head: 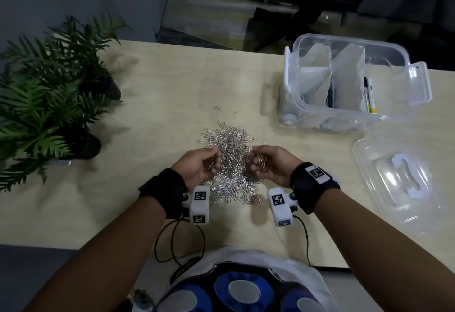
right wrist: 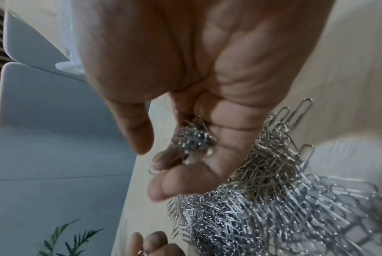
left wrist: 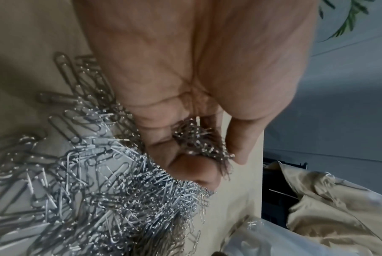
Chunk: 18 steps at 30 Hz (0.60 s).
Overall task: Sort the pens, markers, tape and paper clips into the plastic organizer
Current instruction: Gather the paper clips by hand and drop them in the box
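Fingers (left wrist: 185, 166) of the left hand (head: 200, 166) curl around a small bunch of paper clips, and the fingers (right wrist: 181, 180) of the right hand (head: 272, 165) are cupped around a second bunch, thumb standing a little off it. Both hands hover palm-up over the near half of the paper clip pile (head: 230, 161), which lies loose on the counter (head: 157, 90) straight ahead of the person, with a few strays (head: 218, 108) scattered beyond it. Well off to the right stands the plastic organizer (head: 344, 85), a clear tub with pale dividers inside; a marker (head: 369, 95) with a yellow end and another dark pen-like item already stand in its sections. Its clear lid (head: 398, 183) lies on the counter nearer the person, and potted ferns (head: 49, 90) sit at the left edge. The clips are light, stiff wire and slick, and they tangle into clumps that hang together yet shed singles from the edges. I judge that scooping from beneath with cupped, closed fingers suits them better than pinching from above, and that modest handfuls, kept level on the way to the tub, would lose fewer. Most of the pile is yet to be moved, so this step looks barely begun. No tape can be made out in these views.
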Tool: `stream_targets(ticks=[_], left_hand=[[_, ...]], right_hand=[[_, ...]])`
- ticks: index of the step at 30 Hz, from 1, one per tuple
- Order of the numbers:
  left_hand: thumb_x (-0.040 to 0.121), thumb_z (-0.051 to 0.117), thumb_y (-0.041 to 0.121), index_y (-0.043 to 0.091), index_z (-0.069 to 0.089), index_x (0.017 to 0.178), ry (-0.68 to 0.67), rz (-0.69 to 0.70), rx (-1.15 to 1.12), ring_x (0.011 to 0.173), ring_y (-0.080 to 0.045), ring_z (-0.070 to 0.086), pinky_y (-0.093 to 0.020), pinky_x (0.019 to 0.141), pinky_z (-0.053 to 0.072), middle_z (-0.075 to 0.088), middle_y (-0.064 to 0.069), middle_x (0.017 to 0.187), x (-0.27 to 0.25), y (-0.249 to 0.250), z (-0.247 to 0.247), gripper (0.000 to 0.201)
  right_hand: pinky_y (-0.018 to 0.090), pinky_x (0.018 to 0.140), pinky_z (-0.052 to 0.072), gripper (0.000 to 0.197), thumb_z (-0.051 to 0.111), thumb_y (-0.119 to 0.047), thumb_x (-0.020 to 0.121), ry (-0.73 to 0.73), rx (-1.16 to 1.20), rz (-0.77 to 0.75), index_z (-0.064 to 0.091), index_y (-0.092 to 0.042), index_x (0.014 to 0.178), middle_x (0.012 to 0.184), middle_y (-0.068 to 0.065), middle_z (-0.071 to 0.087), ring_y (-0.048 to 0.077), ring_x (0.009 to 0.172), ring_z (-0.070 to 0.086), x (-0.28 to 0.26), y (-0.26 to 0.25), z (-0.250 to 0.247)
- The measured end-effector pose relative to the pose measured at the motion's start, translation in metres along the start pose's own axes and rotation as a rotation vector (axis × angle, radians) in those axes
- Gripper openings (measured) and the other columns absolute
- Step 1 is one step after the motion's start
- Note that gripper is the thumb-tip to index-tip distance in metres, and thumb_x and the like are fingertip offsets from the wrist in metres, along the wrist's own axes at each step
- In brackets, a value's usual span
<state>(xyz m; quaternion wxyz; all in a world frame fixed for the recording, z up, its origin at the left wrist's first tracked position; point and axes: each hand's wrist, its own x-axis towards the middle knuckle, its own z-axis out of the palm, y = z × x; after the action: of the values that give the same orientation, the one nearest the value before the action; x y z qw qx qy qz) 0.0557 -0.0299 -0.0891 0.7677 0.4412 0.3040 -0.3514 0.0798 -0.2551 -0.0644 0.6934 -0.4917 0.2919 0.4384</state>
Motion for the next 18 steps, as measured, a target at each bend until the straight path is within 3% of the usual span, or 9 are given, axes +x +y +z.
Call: stream_targets(ticks=[3, 6, 9, 13, 18], left_hand=[[0.099, 0.053, 0.016, 0.004, 0.063, 0.087, 0.014, 0.012, -0.008, 0.070, -0.017, 0.066, -0.020, 0.053, 0.055, 0.066, -0.012, 0.083, -0.004, 0.001, 0.007, 0.019], [0.095, 0.057, 0.007, -0.002, 0.064, 0.096, 0.018, 0.039, 0.037, 0.073, -0.021, 0.070, -0.022, 0.059, 0.058, 0.068, -0.017, 0.090, -0.007, 0.005, 0.016, 0.012], [0.094, 0.058, 0.010, -0.005, 0.065, 0.100, -0.011, 0.043, 0.042, 0.080, -0.026, 0.070, -0.026, 0.066, 0.061, 0.068, -0.019, 0.096, -0.011, 0.015, 0.029, 0.018], [0.097, 0.052, 0.010, -0.005, 0.066, 0.099, -0.057, 0.092, 0.034, 0.092, -0.031, 0.067, -0.028, 0.074, 0.061, 0.068, -0.016, 0.103, -0.018, 0.039, 0.054, 0.021], [0.099, 0.044, 0.002, -0.010, 0.060, 0.108, -0.097, 0.177, 0.076, 0.093, -0.033, 0.070, -0.031, 0.082, 0.058, 0.067, -0.023, 0.101, -0.030, 0.090, 0.098, 0.022]], right_hand=[[0.020, 0.046, 0.052, 0.017, 0.049, -0.013, 0.098, -0.035, -0.025, 0.003, 0.060, -0.004, 0.089, 0.066, 0.004, 0.060, 0.016, 0.059, 0.066, -0.005, -0.002, 0.001], [0.024, 0.056, 0.057, 0.016, 0.051, -0.013, 0.097, 0.000, -0.126, 0.009, 0.062, -0.002, 0.096, 0.078, 0.010, 0.065, 0.019, 0.064, 0.066, -0.011, -0.008, 0.003], [0.030, 0.068, 0.059, 0.017, 0.049, -0.011, 0.098, 0.012, -0.163, 0.016, 0.060, 0.000, 0.104, 0.086, 0.014, 0.067, 0.023, 0.071, 0.068, -0.020, -0.016, 0.003], [0.032, 0.066, 0.059, 0.023, 0.041, 0.000, 0.095, -0.020, -0.156, -0.013, 0.058, 0.002, 0.110, 0.102, 0.023, 0.067, 0.030, 0.083, 0.069, -0.041, -0.034, 0.001], [0.028, 0.070, 0.061, 0.022, 0.041, 0.010, 0.095, -0.107, -0.122, -0.159, 0.058, 0.005, 0.108, 0.096, 0.023, 0.069, 0.030, 0.085, 0.071, -0.080, -0.077, -0.006]])
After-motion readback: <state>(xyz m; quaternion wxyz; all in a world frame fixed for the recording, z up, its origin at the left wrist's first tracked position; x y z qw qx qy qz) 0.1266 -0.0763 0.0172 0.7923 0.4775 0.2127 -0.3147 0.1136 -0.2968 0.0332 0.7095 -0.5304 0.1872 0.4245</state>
